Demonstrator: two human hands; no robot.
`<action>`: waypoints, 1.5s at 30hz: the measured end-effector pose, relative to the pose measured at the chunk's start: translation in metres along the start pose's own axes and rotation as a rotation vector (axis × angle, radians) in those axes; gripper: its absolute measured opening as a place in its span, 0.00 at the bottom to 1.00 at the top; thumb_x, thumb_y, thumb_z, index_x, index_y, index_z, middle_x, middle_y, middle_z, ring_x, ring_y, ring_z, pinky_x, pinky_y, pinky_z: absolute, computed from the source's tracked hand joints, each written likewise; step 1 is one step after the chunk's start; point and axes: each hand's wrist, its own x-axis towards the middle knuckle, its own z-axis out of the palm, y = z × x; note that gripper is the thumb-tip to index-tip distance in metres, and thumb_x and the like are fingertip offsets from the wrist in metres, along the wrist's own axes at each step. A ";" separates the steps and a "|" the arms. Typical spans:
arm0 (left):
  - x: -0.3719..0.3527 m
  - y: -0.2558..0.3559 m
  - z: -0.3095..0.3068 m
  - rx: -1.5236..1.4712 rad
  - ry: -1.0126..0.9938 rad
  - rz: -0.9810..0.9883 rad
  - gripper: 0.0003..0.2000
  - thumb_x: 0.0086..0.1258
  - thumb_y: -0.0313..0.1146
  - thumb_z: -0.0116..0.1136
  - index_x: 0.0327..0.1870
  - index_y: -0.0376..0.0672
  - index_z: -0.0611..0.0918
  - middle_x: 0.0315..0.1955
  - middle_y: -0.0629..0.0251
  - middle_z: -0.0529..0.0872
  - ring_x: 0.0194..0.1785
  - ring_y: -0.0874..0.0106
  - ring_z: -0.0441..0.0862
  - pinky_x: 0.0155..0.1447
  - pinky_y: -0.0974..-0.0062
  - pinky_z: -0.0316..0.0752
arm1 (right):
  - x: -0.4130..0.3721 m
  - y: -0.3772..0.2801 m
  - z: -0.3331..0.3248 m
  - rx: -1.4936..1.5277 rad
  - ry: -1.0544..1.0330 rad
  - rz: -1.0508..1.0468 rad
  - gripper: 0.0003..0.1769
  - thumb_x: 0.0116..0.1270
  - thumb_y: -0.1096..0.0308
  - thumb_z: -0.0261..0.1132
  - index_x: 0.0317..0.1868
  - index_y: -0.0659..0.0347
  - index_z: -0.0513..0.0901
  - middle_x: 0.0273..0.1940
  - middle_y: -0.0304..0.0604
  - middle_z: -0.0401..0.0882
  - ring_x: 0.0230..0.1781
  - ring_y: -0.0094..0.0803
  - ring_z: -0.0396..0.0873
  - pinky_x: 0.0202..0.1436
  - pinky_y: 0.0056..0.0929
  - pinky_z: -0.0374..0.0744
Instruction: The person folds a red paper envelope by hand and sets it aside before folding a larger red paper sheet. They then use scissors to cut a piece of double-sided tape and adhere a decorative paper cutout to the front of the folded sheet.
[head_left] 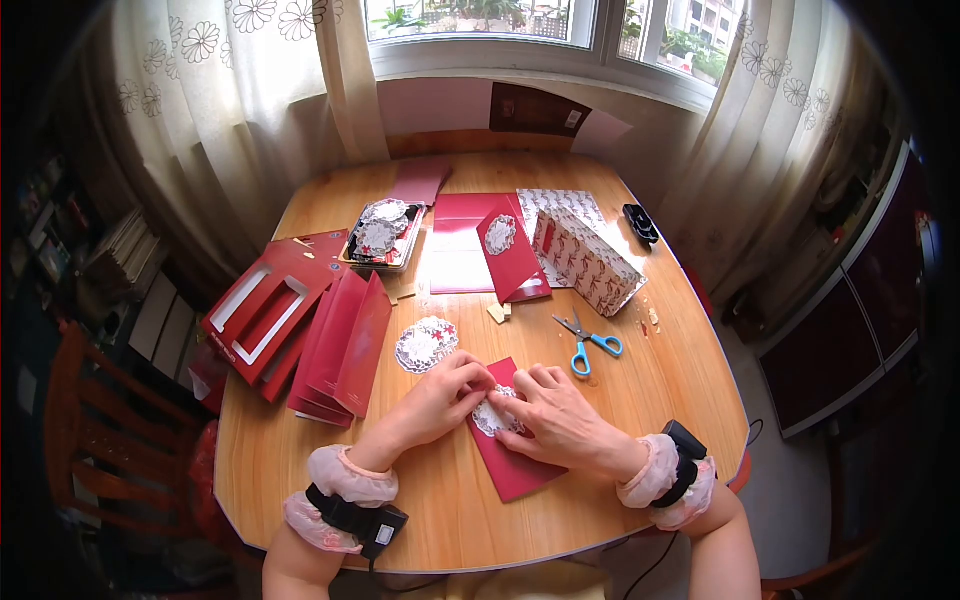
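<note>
A folded red card (517, 476) lies at a slant on the table in front of me. On its upper half is a white oval paper cutout (486, 420) with a lacy, patterned edge. My left hand (446, 400) comes in from the left, thumb and fingers pinched at the cutout's upper left edge. My right hand (560, 412) rests over the card's right side, its fingers bent and closed at the cutout and its thumb low on it. Both hands partly cover the cutout. Just beyond my left hand lie more oval paper cutouts (427, 345).
Blue-handled scissors (606, 346) lie partly open to the right. Red folded cards (340, 350) and a red box with cut-out windows (262, 305) stand left. Behind are a tray of cutouts (384, 232), a decorated red card (507, 255), a patterned paper piece (588, 262) and a black object (641, 225).
</note>
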 end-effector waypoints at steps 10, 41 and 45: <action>0.000 0.001 0.001 0.005 0.020 0.027 0.05 0.68 0.21 0.60 0.42 0.36 0.81 0.42 0.59 0.78 0.42 0.66 0.83 0.47 0.73 0.81 | -0.004 -0.001 0.000 0.037 0.026 0.010 0.26 0.62 0.55 0.68 0.58 0.57 0.79 0.45 0.45 0.71 0.49 0.41 0.69 0.56 0.40 0.68; 0.004 -0.012 -0.006 -0.285 0.514 -0.123 0.11 0.72 0.28 0.59 0.51 0.37 0.77 0.46 0.62 0.77 0.47 0.76 0.78 0.46 0.79 0.79 | -0.009 0.027 0.000 1.228 0.381 0.527 0.14 0.65 0.78 0.68 0.44 0.62 0.70 0.34 0.42 0.82 0.33 0.17 0.81 0.31 0.12 0.74; 0.004 0.004 -0.007 -0.782 0.329 -0.357 0.25 0.71 0.32 0.63 0.64 0.40 0.64 0.43 0.58 0.85 0.43 0.76 0.83 0.43 0.78 0.80 | -0.008 0.023 0.001 1.227 0.376 0.483 0.14 0.66 0.79 0.68 0.43 0.61 0.69 0.36 0.41 0.81 0.35 0.19 0.82 0.33 0.13 0.76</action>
